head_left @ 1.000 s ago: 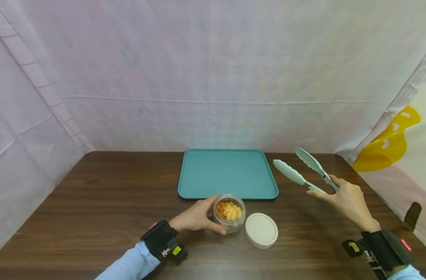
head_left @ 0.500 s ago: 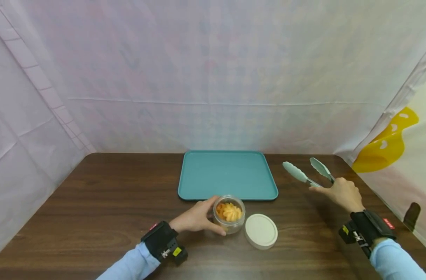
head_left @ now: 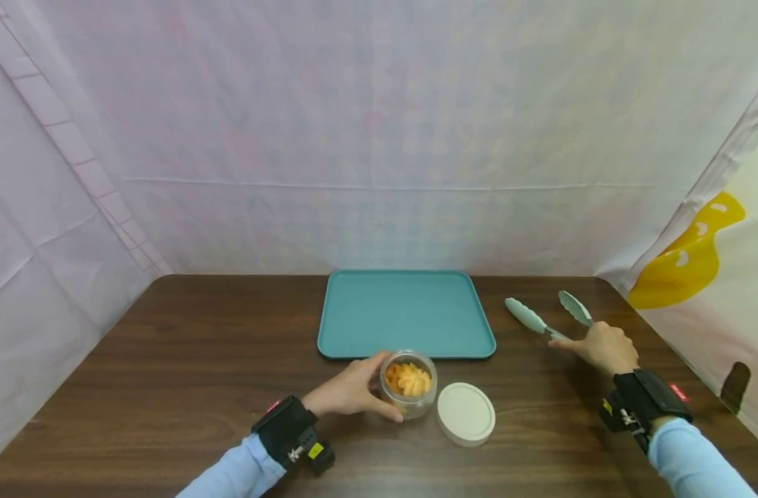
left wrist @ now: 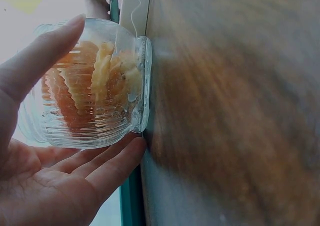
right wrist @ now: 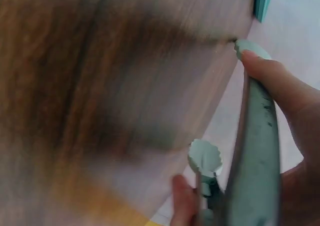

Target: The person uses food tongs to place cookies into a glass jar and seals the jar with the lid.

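My left hand [head_left: 353,389] curls around the left side of a clear glass jar [head_left: 418,408], which stands uncapped on the table. Ridged orange-yellow cookies [head_left: 410,379] fill its inside. Seen from the left wrist, the thumb lies along one side of the ribbed jar [left wrist: 95,133] and the fingers along the other. A white round lid [head_left: 466,415] lies flat just right of the jar. My right hand [head_left: 606,348] grips pale green tongs [head_left: 525,316] at the table's right side, their two scalloped heads spread apart. The right wrist view shows thumb and fingers on the arms of the tongs [right wrist: 257,151].
A teal tray [head_left: 404,315] lies at the back of the dark wooden table [head_left: 186,360], behind the jar. White cloth [head_left: 379,138] hangs along the back and sides. A yellow shape [head_left: 684,263] shows on the right-hand cloth.
My right hand has moved lower with the tongs, closer to the tabletop and a little to the right. The left hand, jar and lid stay in place.
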Available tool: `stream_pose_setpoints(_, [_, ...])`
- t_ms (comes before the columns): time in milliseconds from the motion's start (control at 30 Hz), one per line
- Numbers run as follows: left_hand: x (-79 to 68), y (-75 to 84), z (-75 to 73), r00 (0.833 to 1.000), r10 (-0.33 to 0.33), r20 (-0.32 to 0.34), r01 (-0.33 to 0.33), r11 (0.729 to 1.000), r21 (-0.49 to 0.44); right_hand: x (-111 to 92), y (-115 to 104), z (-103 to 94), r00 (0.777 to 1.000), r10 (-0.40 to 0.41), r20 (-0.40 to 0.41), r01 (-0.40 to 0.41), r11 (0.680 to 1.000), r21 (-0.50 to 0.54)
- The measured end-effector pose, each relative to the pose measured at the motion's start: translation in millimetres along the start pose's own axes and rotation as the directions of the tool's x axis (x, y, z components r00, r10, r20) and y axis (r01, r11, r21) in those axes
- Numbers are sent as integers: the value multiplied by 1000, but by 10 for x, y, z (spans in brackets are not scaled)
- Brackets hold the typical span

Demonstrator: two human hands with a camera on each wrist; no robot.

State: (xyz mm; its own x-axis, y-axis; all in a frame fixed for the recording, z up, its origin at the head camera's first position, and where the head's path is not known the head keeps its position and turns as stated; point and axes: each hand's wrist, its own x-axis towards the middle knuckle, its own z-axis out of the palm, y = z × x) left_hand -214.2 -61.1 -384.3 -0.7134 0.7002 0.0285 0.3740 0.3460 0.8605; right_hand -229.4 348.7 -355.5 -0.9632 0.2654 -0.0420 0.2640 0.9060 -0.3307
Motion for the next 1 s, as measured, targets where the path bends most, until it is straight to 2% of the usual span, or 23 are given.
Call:
stream_pose_setpoints(200, [1, 7, -5, 1000, -17, 4, 17, 1000, -5, 13, -18, 20, 996, 46, 75, -43, 998, -39])
stream_pose_setpoints(467, [4, 22, -15, 999, -33, 5, 33, 999, 15, 26, -26, 36, 992, 77, 103, -67, 993, -97])
stream_pose_setpoints(833, [-2, 23, -24, 1000, -18, -10, 18, 998, 56, 17, -71, 62, 988, 105, 110, -93, 989, -111])
stream_pose_setpoints(933, [-5, 29, -20, 1000, -22, -10, 23, 998, 61, -15, -87, 61, 993, 68, 94, -55, 990, -131])
stream_pose_setpoints(1000, [-6, 29, -17, 1000, -25, -8, 25, 998, 61, -65, -112, 83, 999, -2, 40, 8, 990, -142])
